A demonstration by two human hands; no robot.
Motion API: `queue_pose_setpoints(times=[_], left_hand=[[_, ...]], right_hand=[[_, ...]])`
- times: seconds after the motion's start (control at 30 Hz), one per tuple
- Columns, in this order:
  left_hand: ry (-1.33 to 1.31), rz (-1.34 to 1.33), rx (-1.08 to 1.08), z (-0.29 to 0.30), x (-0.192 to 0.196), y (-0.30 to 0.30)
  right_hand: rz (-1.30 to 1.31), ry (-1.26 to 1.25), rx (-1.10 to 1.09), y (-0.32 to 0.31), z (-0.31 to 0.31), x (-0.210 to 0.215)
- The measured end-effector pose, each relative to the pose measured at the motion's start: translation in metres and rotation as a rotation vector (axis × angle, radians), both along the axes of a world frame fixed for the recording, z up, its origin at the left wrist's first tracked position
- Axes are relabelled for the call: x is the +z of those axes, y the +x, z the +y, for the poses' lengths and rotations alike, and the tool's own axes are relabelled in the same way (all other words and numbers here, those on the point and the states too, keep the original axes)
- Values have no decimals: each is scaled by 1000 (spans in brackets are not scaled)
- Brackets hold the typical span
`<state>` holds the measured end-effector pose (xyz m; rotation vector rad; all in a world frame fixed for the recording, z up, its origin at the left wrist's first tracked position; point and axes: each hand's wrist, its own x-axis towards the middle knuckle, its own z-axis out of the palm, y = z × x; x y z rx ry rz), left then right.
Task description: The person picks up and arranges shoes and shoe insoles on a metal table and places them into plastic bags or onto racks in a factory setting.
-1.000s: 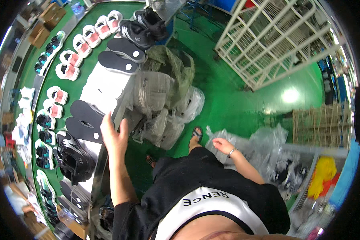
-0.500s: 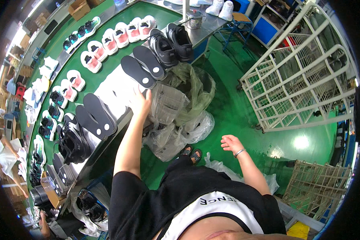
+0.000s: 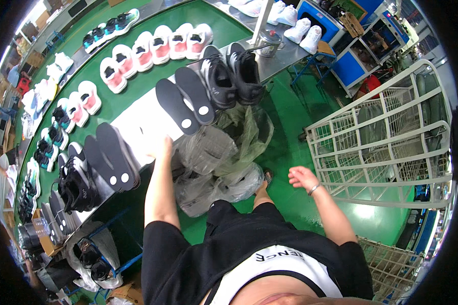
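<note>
Left hand (image 3: pixel 164 147) flat on the white surface (image 3: pixel 137 122) edge, grip released, holding nothing. Nearest thing: pair of black insoles (image 3: pixel 188 101), just up-right of the hand, long axes running away from the person. Second insole pair (image 3: pixel 112 157) lies to its left. Right hand (image 3: pixel 303 178) hangs open over the green floor (image 3: pixel 290 132), well apart, empty. Clear plastic bags (image 3: pixel 219 157) sit between the hands.

insoles (image 3: pixel 185 104) on table (image 3: pixel 137 122), shoes (image 3: pixel 233 75) behind them, bags (image 3: pixel 213 157) beside table, cart (image 3: pixel 392 137) right
</note>
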<state>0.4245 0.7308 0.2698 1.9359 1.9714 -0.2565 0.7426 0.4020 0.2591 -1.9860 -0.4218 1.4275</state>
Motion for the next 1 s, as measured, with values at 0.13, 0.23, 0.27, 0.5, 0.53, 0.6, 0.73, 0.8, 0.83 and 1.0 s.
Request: queue_pose_setpoints(times=[0.13, 0.23, 0.27, 0.5, 0.53, 0.6, 0.73, 0.8, 0.83, 1.0], left_hand=[[237, 178, 17, 7, 10, 13], [340, 199, 215, 17, -18, 13], [330, 131, 375, 24, -38, 11], [375, 367, 411, 25, -62, 14], [367, 398, 400, 27, -61, 18], [366, 426, 393, 29, -60, 23], [374, 426, 419, 27, -64, 21], [381, 435, 426, 28, -64, 21], [349, 421, 436, 29, -57, 26], [427, 372, 419, 34, -69, 25]], right_hand=[[-235, 175, 191, 87, 100, 12], [-470, 376, 193, 158, 199, 10], [-528, 392, 148, 181, 233, 7], [-825, 657, 118, 284, 394, -35], [-805, 642, 173, 297, 401, -40], [-687, 678, 221, 301, 409, -48], [-512, 602, 308, 276, 403, -36], [-380, 588, 188, 259, 404, -34], [-345, 573, 142, 251, 404, -29], [-442, 427, 52, 242, 395, -15]])
